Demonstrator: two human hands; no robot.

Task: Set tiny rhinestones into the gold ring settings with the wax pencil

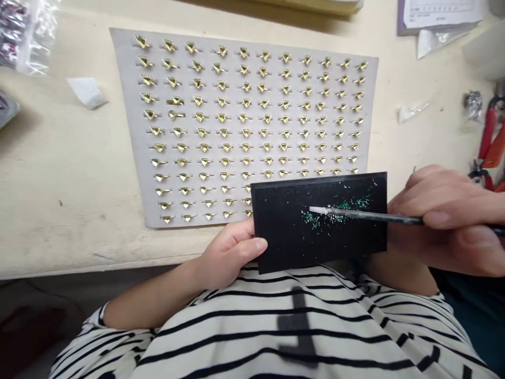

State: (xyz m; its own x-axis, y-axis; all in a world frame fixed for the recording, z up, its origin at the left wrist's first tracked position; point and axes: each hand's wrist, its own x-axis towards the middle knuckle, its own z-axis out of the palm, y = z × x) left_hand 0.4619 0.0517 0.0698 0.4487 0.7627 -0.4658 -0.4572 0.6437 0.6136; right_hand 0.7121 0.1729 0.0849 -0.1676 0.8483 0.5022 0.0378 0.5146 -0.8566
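My left hand (232, 250) grips the left edge of a flat black tray (292, 245), thumb on top and the other fingers hidden beneath. Tiny green and clear rhinestones (343, 208) lie scattered across the tray, thickest toward its right half. Between the thumb and fingers of my right hand (453, 221) is a thin dark pen-like picking tool (379, 216), whose pale tip rests over or on the stones; contact is hard to make out. Behind the tray, a grey foam board (134, 137) carries rows of gold rings (223, 132) with triangular tops. The tray covers the board's lower right corner.
Red-handled pliers (489, 131) lie at the right edge. A plastic bag (37, 39) is at the upper left, near a white paper scrap (87, 93). A small clear bag (412, 111) lies right of the board, and a paper pad (440, 13) sits at the top right.
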